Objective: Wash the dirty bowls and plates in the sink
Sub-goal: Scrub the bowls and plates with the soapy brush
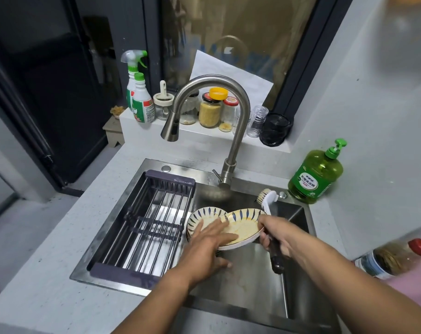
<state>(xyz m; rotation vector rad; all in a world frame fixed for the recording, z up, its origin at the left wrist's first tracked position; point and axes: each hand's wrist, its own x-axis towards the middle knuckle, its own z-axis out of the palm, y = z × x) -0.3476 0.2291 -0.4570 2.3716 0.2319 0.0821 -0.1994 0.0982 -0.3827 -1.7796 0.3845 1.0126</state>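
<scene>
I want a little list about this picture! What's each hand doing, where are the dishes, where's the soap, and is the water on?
left hand: left hand lies with straight fingers on the top plate, thumb under its rim
right hand: right hand grips the dish brush by its dark handle
dishes: the top plate, smeared yellow, is tilted on a stack of striped dishes in the sink
soap: green pump bottle on the counter, right of the faucet
water: none seen running
drying rack: drying rack over the sink's left side, nothing in it
</scene>
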